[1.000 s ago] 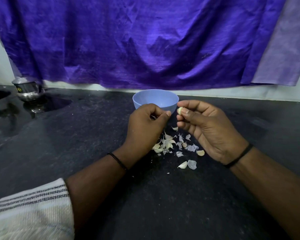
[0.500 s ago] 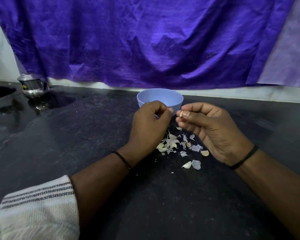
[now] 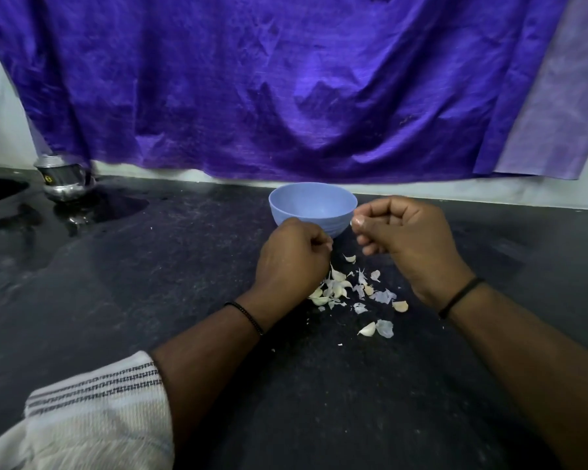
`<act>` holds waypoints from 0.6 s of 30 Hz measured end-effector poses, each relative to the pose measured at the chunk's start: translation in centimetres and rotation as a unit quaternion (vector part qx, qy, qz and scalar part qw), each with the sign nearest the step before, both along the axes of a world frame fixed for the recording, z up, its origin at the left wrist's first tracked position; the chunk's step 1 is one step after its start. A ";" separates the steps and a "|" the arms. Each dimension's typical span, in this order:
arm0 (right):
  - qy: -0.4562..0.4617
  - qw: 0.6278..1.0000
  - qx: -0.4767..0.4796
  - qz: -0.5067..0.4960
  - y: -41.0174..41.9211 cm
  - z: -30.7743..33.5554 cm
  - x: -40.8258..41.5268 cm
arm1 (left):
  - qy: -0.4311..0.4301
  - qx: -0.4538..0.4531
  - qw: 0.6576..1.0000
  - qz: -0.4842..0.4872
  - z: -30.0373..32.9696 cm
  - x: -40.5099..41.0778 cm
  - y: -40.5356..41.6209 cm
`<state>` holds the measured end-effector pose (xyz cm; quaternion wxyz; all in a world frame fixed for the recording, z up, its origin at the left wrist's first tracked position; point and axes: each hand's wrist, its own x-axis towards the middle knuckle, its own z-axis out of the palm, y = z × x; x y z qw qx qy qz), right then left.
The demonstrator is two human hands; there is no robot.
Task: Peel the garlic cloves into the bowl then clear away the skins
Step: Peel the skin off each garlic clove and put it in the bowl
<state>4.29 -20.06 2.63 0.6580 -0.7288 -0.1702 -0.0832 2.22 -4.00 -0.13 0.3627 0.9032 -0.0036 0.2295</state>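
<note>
Garlic cloves (image 3: pixel 336 288) on counter (image 3: pixel 150 283); left hand (image 3: pixel 291 257), right hand (image 3: pixel 404 232) fingers curled, contents indiscernible.

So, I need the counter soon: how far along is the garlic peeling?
Midway at best. Loose skins already litter the counter, so some peeling has happened, though the bowl looks empty. Both hands, left hand and right hand, are curled by the bowl; their contents are hidden. Several cloves remain, and no skins are cleared.
</note>
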 end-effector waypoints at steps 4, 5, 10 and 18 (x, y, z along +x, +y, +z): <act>-0.064 0.990 -0.104 -0.064 1.4 1.9 3.7 | 0.021 0.002 0.999 0.029 -0.1 0.2 0.6; -0.079 0.984 -0.135 -0.082 1.9 2.2 4.6 | 0.018 -0.004 0.999 0.049 -0.1 0.3 0.9; -0.115 0.966 -0.204 -0.105 3.9 2.9 7.9 | 0.009 0.015 0.998 0.061 -0.1 0.6 1.1; -0.116 0.970 -0.176 -0.118 3.1 2.8 7.6 | 0.016 0.028 0.999 0.030 -0.8 1.1 1.3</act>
